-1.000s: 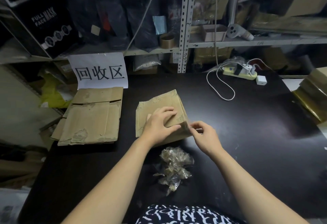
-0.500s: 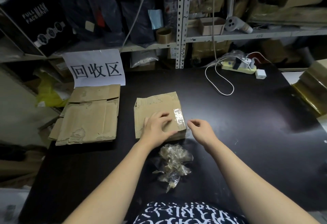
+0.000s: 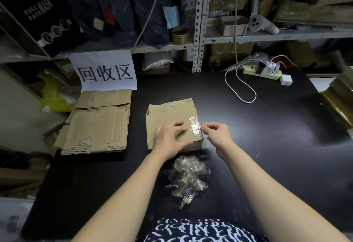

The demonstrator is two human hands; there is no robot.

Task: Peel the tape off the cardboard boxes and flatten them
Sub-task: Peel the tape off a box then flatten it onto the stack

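A small flattened cardboard box (image 3: 168, 113) lies in the middle of the black table (image 3: 257, 146). A strip of clear tape (image 3: 194, 127) runs along the box's right edge. My left hand (image 3: 170, 136) presses down on the near part of the box, fingers spread on top and thumb at the near edge. My right hand (image 3: 217, 136) is at the box's right side, its thumb and forefinger pinched together at the edge of the tape strip.
A crumpled wad of peeled tape (image 3: 189, 174) lies just in front of the box. A stack of flattened boxes (image 3: 99, 123) sits at the left below a paper sign (image 3: 105, 71). A power strip (image 3: 261, 70) and white cable (image 3: 240, 88) lie at the back right. Taped boxes (image 3: 340, 100) stand at the right edge.
The box has been turned and laid square on the table, so the tape strip now shows on top. My right hand has shifted from the near corner to the tape's right edge.
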